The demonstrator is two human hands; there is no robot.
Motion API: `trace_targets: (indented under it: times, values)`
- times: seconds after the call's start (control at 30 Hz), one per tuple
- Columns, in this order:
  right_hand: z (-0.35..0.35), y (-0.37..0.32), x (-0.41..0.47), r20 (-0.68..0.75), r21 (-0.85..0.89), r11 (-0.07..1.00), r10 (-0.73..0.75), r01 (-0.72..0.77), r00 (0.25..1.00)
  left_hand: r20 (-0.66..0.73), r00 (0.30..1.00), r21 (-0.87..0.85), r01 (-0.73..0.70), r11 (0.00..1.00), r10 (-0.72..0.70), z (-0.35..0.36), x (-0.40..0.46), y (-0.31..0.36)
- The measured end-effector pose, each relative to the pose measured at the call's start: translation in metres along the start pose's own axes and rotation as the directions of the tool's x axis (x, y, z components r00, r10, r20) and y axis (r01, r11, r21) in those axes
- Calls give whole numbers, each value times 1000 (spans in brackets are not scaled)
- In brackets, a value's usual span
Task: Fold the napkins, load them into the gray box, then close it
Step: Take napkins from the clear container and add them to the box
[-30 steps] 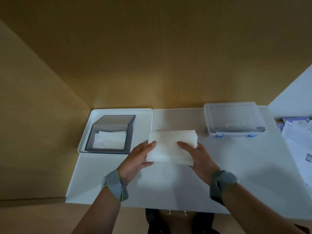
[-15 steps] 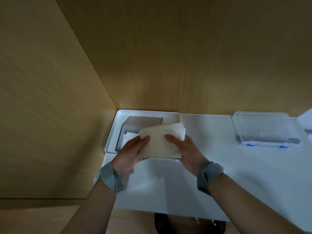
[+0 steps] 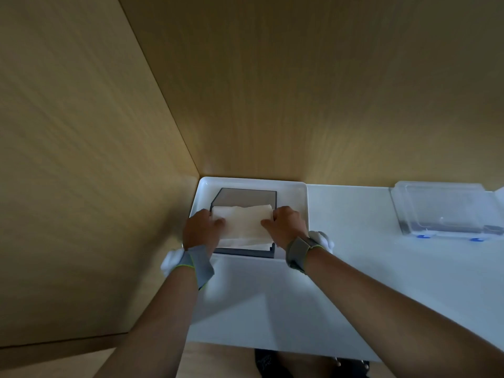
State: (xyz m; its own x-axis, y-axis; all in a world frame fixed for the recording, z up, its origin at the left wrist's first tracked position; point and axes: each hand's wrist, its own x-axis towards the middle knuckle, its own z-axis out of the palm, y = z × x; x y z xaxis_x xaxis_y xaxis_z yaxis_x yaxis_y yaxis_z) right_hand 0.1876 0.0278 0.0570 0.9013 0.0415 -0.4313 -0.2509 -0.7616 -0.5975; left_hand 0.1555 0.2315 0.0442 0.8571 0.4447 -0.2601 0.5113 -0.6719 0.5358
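Head view: the napkins (image 3: 242,222), a folded stack, sit partly down in the open gray box (image 3: 245,252), pinched at each end, the left hand (image 3: 200,230) clenched on the left edge and the right hand (image 3: 285,227) on the right edge. Between the grips the stack sags slightly. Beyond them the lid (image 3: 246,196) stands up. The box rests in a white tray (image 3: 297,192) on the counter (image 3: 354,268); a clear case (image 3: 441,211) lies well right of the right grip. Risk: loose top sheets could catch on the box walls and unfold, leaving the lid unable to shut.
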Motion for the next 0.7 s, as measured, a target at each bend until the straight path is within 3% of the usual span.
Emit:
trace_targets:
  times: [0.13,0.27,0.53,0.63,0.7]
  values:
    - [0,-2,4,-25,-132,991,-13,9,1000,-93,996,169,6,986,10,7,-3,12]
    - [4,-6,3,-66,-183,983,-25,13,997,-62,998,287,-13,958,32,10,0,10]
    - [7,-7,8,-77,-337,939,-97,66,992,-77,992,379,-61,923,97,2,2,12]
    - [16,0,5,-136,-449,863,-323,232,937,-14,968,277,-236,931,250,6,-2,7]
    - [25,3,-2,-77,-568,742,-479,357,874,80,945,204,-326,923,317,11,-8,7]
